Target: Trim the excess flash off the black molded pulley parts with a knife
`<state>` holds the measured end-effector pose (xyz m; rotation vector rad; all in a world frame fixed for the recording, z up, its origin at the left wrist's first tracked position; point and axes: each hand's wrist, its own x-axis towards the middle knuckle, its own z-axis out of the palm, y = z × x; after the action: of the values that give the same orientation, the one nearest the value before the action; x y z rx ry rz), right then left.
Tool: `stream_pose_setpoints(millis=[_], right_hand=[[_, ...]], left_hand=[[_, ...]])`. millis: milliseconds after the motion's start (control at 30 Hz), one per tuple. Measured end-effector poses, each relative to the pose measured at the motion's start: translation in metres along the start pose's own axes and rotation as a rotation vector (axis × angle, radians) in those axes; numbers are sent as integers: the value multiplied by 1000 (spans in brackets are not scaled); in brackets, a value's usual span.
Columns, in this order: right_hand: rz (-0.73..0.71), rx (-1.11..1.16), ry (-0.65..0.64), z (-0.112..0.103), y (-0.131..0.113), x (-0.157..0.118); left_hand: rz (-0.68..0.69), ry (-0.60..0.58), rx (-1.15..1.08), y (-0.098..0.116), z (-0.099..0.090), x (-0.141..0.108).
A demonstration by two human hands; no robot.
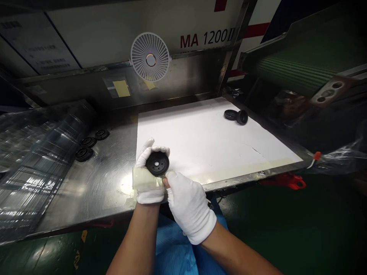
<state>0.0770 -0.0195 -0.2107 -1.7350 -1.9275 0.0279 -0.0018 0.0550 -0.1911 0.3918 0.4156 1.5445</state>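
Far left, a heap of clear plastic sheeting [37,160] lies on the steel surface [111,168]. Just right of it, three black ribbed rings [91,143] sit in a loose row, near one another.

Centre near: the left hand [149,187], in a white glove, holds a black disc [156,163] with a central hole, face up, over the near left corner of a white sheet [206,133]. Left grip clamped on the disc, fingers curled round its far side. A translucent yellowish strip [142,178] lies across the glove's knuckles and runs toward the disc.

The right hand [187,204], also gloved, meets the disc's near rim. Right grip together there; cannot tell whether it pinches the disc, the strip or both. A blue apron [177,248] shows below the wrists.

Far on the sheet, toward the right, two black discs [236,117] lie touching, one tilted against the other. Above them, a white fan [150,56] is mounted on the machine panel marked "MA 1200". Far right, a green ribbed roller [295,68].
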Motion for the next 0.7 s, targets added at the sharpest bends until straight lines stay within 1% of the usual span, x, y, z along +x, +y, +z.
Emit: stream_pose_setpoints(millis=[100,133,167,300,367,467,600,633,700], right_hand=[[-3,26,7,-2,3,1],[-3,35,14,-3,5,1],[-3,39,22,-4,7,1],[0,25,52,-8,16,3],[9,13,61,-8,17,3],[19,4,43,-8,14,3],[2,26,-2,-4,5,0],[-5,28,-3,-3,4,-1],[-15,30,0,-3,4,-2]], left_hand=[[-183,-82,57,6,-2,-4],[-224,-91,56,8,-3,-4],[-237,-89,44,9,-4,-4],[-170,-52,-30,8,-4,-1],[-125,-10,-42,4,-1,-1],[-41,44,-39,-2,2,-2],[52,30,-3,-5,2,-5],[54,25,10,-4,1,-6],[-13,-5,24,1,0,-7]])
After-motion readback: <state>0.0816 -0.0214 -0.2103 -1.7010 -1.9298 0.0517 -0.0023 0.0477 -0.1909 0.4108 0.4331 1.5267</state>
